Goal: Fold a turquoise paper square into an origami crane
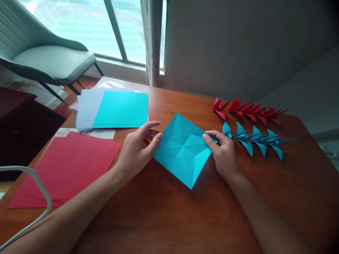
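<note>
A square sheet of blue origami paper [182, 146], marked with crossing creases that meet at its centre, is turned like a diamond above the table. My right hand [224, 151] pinches its right corner, thumb on top and fingers beneath. My left hand [141, 144] is at the paper's left edge, thumb tip at the border. Its index finger reaches out apart from the thumb, the others curl loosely, and I see no grip on the sheet. Just past my right hand stands a row of several folded blue paper cranes [256, 138], with folded red paper cranes [251, 111] behind them.
To the left lie large red paper sheets [71, 165]. Behind them, blue sheets [123, 109] rest on white papers [87, 106]. A white cable or tube [39, 187] curves over the near left of the wooden table [169, 218]. A chair [53, 60] stands by the window.
</note>
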Motion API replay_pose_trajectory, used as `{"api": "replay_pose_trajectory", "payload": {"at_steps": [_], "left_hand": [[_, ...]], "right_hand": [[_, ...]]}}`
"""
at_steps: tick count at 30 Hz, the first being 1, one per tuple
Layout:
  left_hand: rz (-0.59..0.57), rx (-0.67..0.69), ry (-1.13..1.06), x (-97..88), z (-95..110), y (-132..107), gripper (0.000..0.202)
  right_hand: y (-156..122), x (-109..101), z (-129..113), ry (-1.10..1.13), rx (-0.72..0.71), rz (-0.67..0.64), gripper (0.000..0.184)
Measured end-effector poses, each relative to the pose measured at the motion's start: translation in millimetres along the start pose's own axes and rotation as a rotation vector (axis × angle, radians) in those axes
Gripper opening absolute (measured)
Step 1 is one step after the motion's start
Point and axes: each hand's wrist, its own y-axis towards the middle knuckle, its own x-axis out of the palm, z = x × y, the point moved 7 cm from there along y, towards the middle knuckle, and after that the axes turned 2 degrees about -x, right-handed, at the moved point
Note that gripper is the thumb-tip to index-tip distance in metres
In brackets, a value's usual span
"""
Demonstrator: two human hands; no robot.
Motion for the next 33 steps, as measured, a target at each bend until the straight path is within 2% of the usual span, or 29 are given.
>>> {"api": "replay_pose_trajectory", "payload": {"at_steps": [3,6,13,17,21,26,33], "left_hand": [[0.000,-0.082,-0.176,3.9,-2,-1,0.039],[0.009,-0.141,-0.253,4.8,-3,-1,0.038],[-0.066,-0.148,-0.430,7.1,-5,-2,0.039],[-0.138,-0.086,-0.492,9.8,0,-5,0.049],[-0.221,0.014,-0.427,13.1,9,-8,0.069],[-0.299,0.040,-0.375,18.0,15,-11,0.090],[-0.406,0.106,-0.421,28.1,11,-15,0.092]], "right_hand": [[1,-6,2,0.013,0.003,0.071,0.026],[2,-11,4,0.019,-0.005,0.127,0.028],[2,-13,-3,-0.020,-0.060,0.144,0.024],[3,-14,-1,0.033,-0.061,0.164,0.021],[2,-13,0,0.039,-0.046,0.170,0.023],[2,-13,-5,0.083,-0.058,0.154,0.020],[1,-10,-6,0.085,-0.075,0.136,0.018]]}}
